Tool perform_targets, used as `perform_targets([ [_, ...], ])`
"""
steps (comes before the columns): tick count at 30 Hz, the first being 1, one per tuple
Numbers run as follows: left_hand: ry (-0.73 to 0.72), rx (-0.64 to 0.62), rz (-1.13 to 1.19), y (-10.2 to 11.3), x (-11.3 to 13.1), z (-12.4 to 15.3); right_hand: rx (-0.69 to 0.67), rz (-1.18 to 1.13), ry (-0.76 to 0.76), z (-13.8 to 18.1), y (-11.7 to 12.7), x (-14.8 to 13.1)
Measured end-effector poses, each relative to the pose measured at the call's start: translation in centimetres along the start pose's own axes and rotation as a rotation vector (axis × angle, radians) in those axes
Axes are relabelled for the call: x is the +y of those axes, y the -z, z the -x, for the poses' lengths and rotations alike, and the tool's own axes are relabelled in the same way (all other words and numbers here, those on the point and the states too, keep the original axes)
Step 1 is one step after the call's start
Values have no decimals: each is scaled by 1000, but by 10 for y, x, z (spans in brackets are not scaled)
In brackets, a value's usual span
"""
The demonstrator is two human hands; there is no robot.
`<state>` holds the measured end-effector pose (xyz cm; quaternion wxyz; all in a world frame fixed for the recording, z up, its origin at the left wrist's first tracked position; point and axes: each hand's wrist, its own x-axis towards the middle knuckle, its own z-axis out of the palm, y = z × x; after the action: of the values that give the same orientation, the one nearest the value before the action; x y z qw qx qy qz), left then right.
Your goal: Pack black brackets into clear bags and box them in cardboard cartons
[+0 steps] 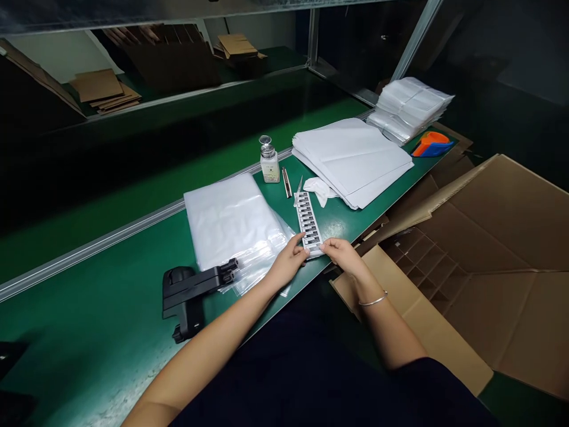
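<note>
A narrow white label sheet (pixel 308 216) with a column of black-and-white printed labels lies on the green table by its near edge. My left hand (pixel 288 260) holds its lower left edge, the index finger resting on the printed part. My right hand (pixel 341 254) pinches the lower right corner between thumb and fingers. Silver tweezers (pixel 299 188) lie at the far end of the sheet. To the left are clear plastic bags (pixel 226 216), stacked flat. A black plastic device with an arm (pixel 191 290) sits at their near corner, its arm over the bags.
Behind the sheet stand a pump bottle (pixel 269 166), a slim pen-like tool (pixel 287 182) and a crumpled white cloth (pixel 320 190). A white paper stack (pixel 355 155), bundled bags (pixel 406 107) and an orange-blue tape dispenser (pixel 431 144) lie right. An open cardboard box (pixel 507 237) stands beside the table.
</note>
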<state>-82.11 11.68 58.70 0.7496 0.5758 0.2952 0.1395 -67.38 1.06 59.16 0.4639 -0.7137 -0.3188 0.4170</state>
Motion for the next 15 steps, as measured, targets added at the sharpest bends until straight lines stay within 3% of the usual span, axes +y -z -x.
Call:
perform_targets([
  [2,-19,-2,71,-4,0,-7,12,-96,59,2,0,1],
  [6,-45,47,108,-8,2,-12,353,64,358,5,-2,1],
  [9,-47,91,78,-7,2,-14,360,241,490,5,-3,1],
  [15,-24,113,46,-6,4,-13,422,666,611,11,-4,0],
])
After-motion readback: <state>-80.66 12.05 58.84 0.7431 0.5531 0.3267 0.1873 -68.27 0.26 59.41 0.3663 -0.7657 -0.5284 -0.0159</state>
